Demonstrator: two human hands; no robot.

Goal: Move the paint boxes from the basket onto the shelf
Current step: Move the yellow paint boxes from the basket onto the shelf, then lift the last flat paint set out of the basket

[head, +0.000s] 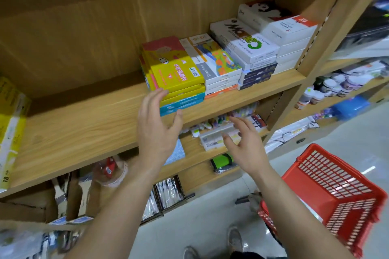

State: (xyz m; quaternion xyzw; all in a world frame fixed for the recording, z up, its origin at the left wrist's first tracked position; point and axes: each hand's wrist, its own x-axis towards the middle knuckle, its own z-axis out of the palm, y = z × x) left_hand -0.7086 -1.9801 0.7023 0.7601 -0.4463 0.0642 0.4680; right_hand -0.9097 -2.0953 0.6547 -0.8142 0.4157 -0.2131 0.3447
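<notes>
Both bare forearms reach up and forward from the bottom of the view toward the wooden shelf (84, 132). The left hand (156, 128) is raised with its palm turned toward the stacked boxes, fingers spread and holding nothing; its fingertips lie at the front corner of the yellow paint boxes (176, 69), so close that contact cannot be told. The right hand (246, 145) is lower and to the right, in front of the shelf edge, fingers loosely splayed and also empty. The two hands are apart from each other. The yellow boxes sit on top of blue boxes (183, 103) at the left end of a row of stacks; just beside them stands a stack of white boxes with a colourful cover (216, 63), then a taller pile of white boxes (248, 44) further right. The red basket (336, 191) hangs tilted at the lower right, well apart from both hands, its inside not visible enough to tell its contents.
</notes>
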